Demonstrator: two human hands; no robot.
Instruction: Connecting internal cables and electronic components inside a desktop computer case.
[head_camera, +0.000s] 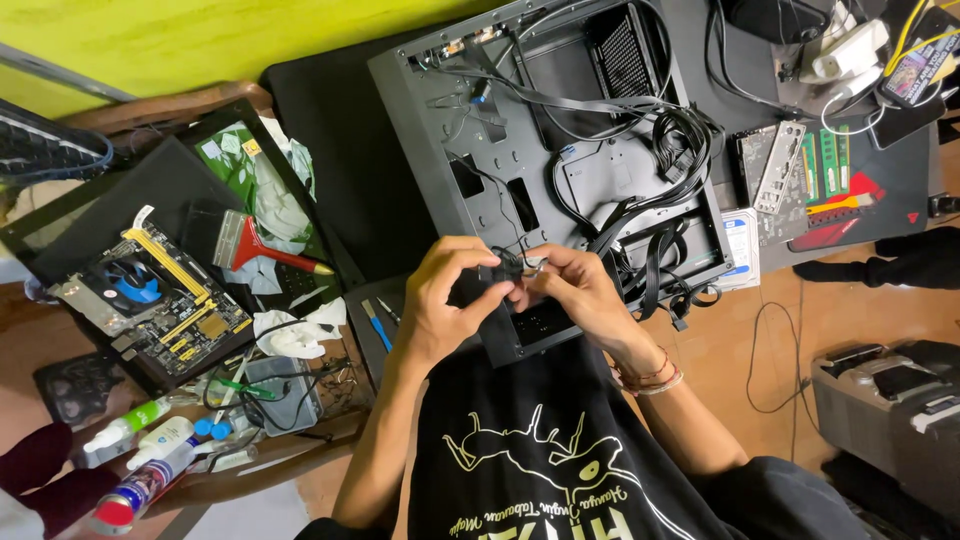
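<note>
At the near edge of the open computer case (560, 180), both hands met over a small black cable connector (512, 268). Left hand (440, 300) had its fingers pinched shut on the connector body; right hand (575, 290) gripped the thin wire end, fingers closed. Best done, I'd say, by holding the plug body, not the wires, and keeping the slack clear of the case edge. Count: one case, one motherboard (160, 300) left on the worktop, one red-handled brush (255, 245), two white bottles (150, 430).
</note>
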